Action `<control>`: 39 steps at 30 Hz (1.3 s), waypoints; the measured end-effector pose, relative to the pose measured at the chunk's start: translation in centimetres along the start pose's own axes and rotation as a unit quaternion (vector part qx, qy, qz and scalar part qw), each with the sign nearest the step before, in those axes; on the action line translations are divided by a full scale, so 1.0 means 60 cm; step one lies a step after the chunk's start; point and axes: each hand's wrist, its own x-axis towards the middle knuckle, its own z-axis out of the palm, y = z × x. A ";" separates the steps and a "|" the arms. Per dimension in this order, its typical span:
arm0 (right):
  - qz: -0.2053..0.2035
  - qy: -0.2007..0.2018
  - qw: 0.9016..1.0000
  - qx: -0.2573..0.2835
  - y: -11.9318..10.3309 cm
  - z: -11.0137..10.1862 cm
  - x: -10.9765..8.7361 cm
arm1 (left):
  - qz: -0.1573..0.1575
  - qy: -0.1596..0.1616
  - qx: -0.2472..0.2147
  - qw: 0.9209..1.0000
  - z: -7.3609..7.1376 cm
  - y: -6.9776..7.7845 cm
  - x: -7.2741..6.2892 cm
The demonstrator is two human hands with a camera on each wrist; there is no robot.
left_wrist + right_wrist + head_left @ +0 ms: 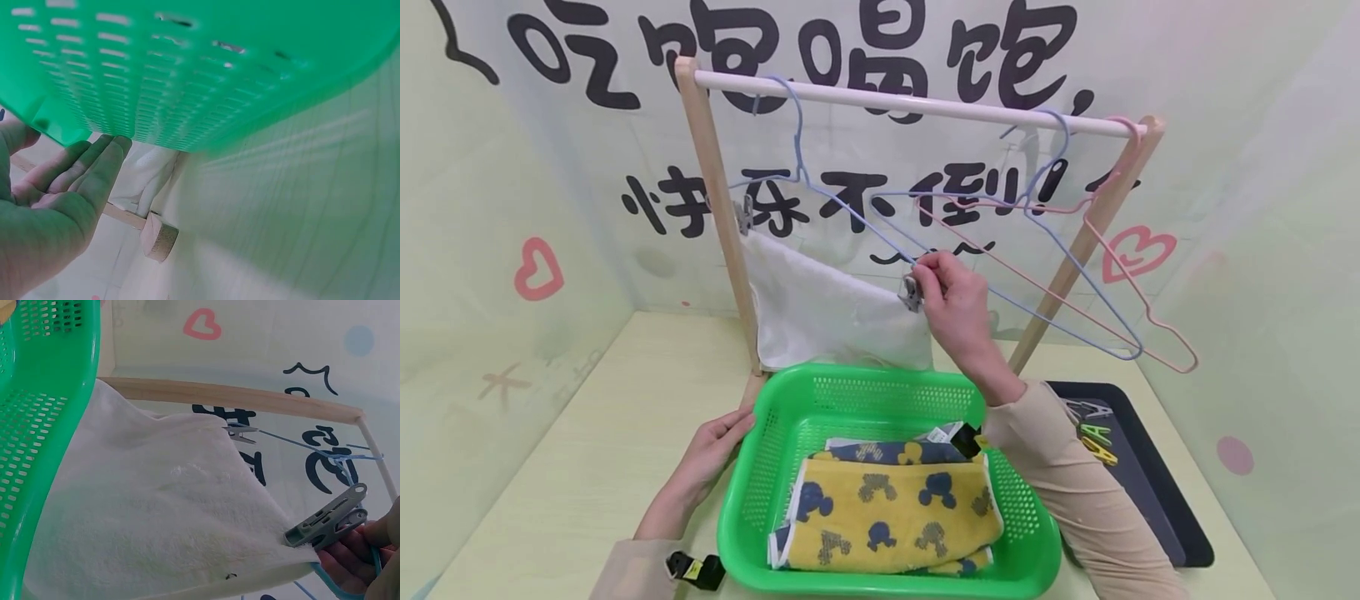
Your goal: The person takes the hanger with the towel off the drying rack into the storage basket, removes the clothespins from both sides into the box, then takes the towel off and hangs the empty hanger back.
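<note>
My right hand (957, 308) pinches the lower right corner of a blue clothes hanger (857, 215), which hooks over the white rail. A white towel (831, 300) hangs from that hanger. One grey clothespin (912, 293) clips it right beside my right fingers, and another clothespin (745, 215) grips its far left corner. In the right wrist view, the clothespin (328, 519) bites the towel's edge next to the hanger wire. My left hand (706, 454) rests its straight fingers against the left side of a green basket (739, 508), with the thumb near the rim.
Folded yellow and blue patterned cloth (891, 517) lies in the basket. Another blue hanger (1086, 279) and a pink hanger (1161, 321) hang at the right of the wooden rack (1078, 242). A dark tray (1157, 492) with several clothespins (1097, 433) sits behind my right forearm.
</note>
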 end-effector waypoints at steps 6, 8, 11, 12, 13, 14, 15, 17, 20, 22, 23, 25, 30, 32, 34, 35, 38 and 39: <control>-0.019 0.039 0.999 0.024 0.005 -0.001 0.004 | 0.003 -0.001 -0.001 1.000 0.000 -0.002 0.000; -0.025 0.047 0.998 0.029 0.005 -0.006 0.006 | 0.001 -0.001 -0.001 1.000 -0.001 -0.002 -0.001; -0.027 0.056 0.997 0.042 0.005 -0.017 0.009 | 0.002 0.000 0.000 1.000 -0.001 -0.001 0.000; -0.025 0.058 0.997 0.046 0.004 -0.021 0.010 | 0.003 0.000 0.000 1.000 -0.001 -0.002 0.000; -0.025 0.061 0.997 0.047 0.003 -0.025 0.011 | 0.003 0.000 -0.001 1.000 -0.001 -0.002 0.000; -0.025 0.063 0.997 0.048 0.003 -0.029 0.012 | 0.004 0.000 -0.002 1.000 -0.001 -0.002 0.001; -0.025 0.065 0.996 0.049 0.003 -0.033 0.013 | 0.004 -0.001 -0.001 1.000 -0.001 -0.002 0.001; -0.026 0.071 0.996 0.052 0.002 -0.040 0.016 | 0.005 -0.001 0.001 1.000 -0.001 -0.002 0.001; -0.028 0.079 0.995 0.057 0.001 -0.050 0.020 | 0.008 -0.001 0.002 1.000 -0.002 -0.002 0.002; -0.026 0.086 0.994 0.059 0.001 -0.058 0.022 | 0.007 -0.001 0.003 1.000 -0.003 -0.002 0.002; -0.023 0.089 0.994 0.062 0.001 -0.062 0.023 | 0.006 -0.001 0.003 1.000 -0.002 -0.003 0.002; -0.020 0.093 0.993 0.066 0.001 -0.072 0.023 | 0.006 -0.002 0.002 1.000 -0.002 -0.003 0.002; -0.026 0.107 0.993 0.047 0.001 -0.107 0.015 | 0.009 -0.010 -0.003 1.000 0.000 -0.005 0.003; -0.034 0.110 0.993 0.034 0.001 -0.120 0.010 | 0.010 -0.008 -0.001 1.000 -0.001 -0.006 0.003; -0.037 0.112 0.993 0.030 0.000 -0.131 0.003 | 0.009 -0.005 0.001 1.000 -0.002 -0.006 0.002; -0.037 0.112 0.993 0.029 0.000 -0.136 0.000 | 0.009 -0.003 0.001 1.000 -0.002 -0.006 0.002; -0.029 0.119 0.992 0.029 0.002 -0.150 -0.013 | 0.010 -0.003 0.001 1.000 -0.002 -0.006 0.002; -0.025 0.123 0.992 0.035 0.003 -0.154 -0.017 | 0.009 -0.004 0.001 1.000 -0.002 -0.006 0.002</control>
